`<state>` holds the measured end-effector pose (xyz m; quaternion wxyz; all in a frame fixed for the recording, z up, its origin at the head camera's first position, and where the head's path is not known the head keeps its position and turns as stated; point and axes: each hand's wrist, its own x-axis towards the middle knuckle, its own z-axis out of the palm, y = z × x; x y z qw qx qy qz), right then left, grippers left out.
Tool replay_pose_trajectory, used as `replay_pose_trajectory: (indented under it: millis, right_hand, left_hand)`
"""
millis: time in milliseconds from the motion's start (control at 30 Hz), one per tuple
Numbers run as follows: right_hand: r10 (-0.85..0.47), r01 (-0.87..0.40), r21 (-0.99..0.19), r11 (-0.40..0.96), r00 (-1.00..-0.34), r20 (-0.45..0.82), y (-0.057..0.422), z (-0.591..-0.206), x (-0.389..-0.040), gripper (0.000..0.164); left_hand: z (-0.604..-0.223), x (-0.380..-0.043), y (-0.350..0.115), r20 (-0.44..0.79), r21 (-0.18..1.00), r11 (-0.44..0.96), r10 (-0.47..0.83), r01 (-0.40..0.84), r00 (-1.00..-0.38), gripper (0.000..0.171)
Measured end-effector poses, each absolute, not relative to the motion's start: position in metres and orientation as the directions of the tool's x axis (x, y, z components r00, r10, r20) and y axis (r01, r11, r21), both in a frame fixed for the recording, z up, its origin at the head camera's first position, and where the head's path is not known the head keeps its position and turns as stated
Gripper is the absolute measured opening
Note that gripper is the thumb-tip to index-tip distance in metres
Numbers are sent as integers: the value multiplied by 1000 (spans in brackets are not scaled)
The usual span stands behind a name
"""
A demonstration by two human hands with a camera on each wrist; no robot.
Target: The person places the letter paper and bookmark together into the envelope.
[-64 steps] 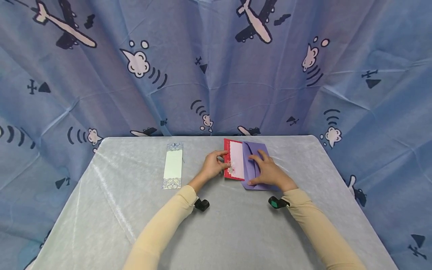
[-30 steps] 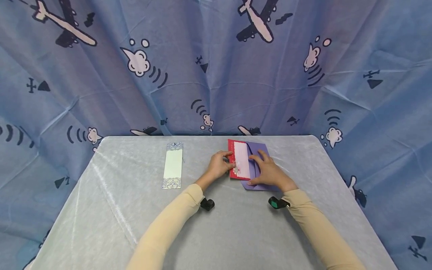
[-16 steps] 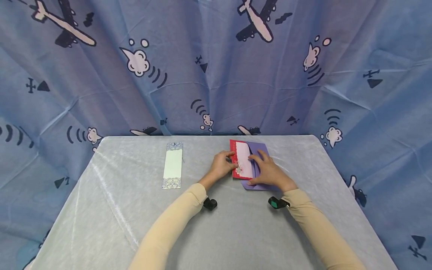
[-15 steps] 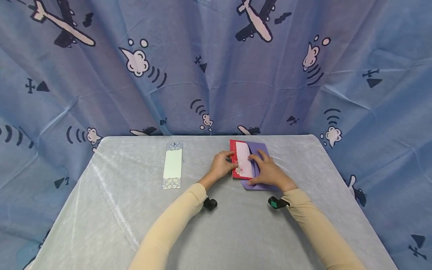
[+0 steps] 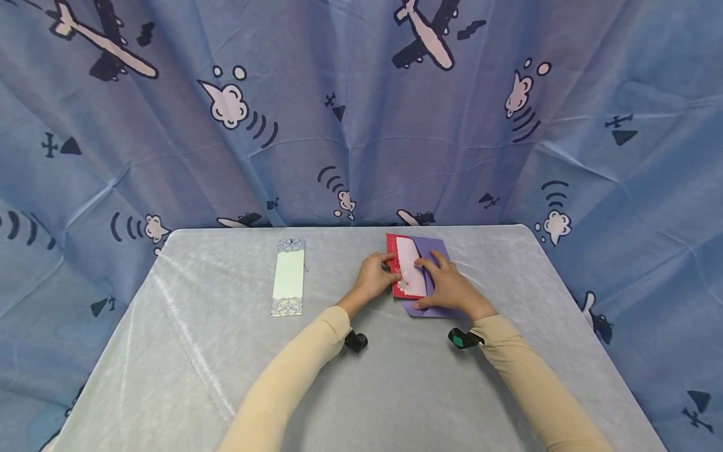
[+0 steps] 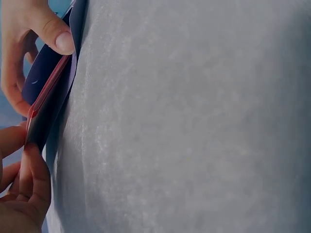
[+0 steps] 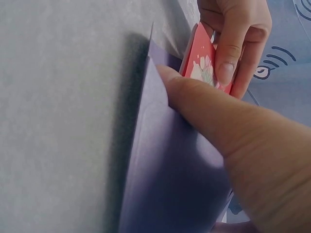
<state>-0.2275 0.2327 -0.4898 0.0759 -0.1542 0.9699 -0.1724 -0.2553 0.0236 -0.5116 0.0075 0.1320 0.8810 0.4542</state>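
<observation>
A red greeting card with a white panel and printed flowers is pinched at its left edge by my left hand. Its right edge goes into the mouth of a purple envelope, so that part is hidden. My right hand grips the envelope, thumb at the near side and fingers spread over the opening. In the left wrist view the card shows as a thin red edge between the envelope's dark walls. The right thumb lies at the envelope's mouth in the right wrist view.
A tall pale bookmark-like card with patterned ends lies flat to the left. Everything rests on a table with a light grey cloth. Behind the table's far edge hangs a blue curtain printed with planes.
My left hand has moved right with the greeting card, sliding it from the envelope's left edge farther across and into the mouth. My right hand and the envelope have stayed in place.
</observation>
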Motion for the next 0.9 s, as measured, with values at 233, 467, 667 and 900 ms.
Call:
replay_pose_trajectory:
  millis: [233, 467, 667, 900]
  right_hand:
    - [-333, -283, -361, 889, -939, -83, 233, -489, -228, 103]
    - [-338, -287, -365, 885, -938, -82, 231, -489, -228, 103]
    - [-344, -297, -366, 882, -937, -68, 231, -489, -227, 102]
    - [-338, -289, -357, 888, -937, -83, 231, -490, -228, 103]
  left_hand:
    - [-510, -255, 26, 114, 790, 567, 239, 234, -964, 52]
    - [-511, -254, 29, 112, 781, 579, 237, 233, -965, 50]
    - [-509, -254, 32, 127, 764, 595, 243, 251, -962, 51]
    - [-510, -254, 34, 104, 748, 619, 247, 239, -963, 52]
